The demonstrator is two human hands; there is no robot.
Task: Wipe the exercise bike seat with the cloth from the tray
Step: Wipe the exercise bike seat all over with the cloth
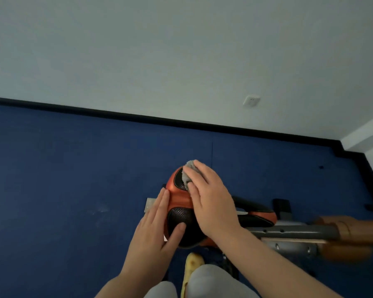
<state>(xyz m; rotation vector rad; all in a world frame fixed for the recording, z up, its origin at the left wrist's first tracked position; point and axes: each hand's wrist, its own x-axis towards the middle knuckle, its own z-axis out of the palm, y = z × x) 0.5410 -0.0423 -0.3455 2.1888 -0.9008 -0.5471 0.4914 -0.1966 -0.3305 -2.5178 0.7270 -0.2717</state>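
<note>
The exercise bike seat is orange with black perforated panels and sits low in the middle of the view. My right hand lies flat on its far end, pressing a grey cloth against the top; only the cloth's far edge shows past my fingers. My left hand rests on the seat's left side, fingers together and thumb on the black panel, holding nothing. No tray is in view.
The bike's grey frame tube with orange parts runs off to the right. Blue floor matting spreads to the left and behind. A white wall with a socket stands beyond. My knees and a yellow shoe are below.
</note>
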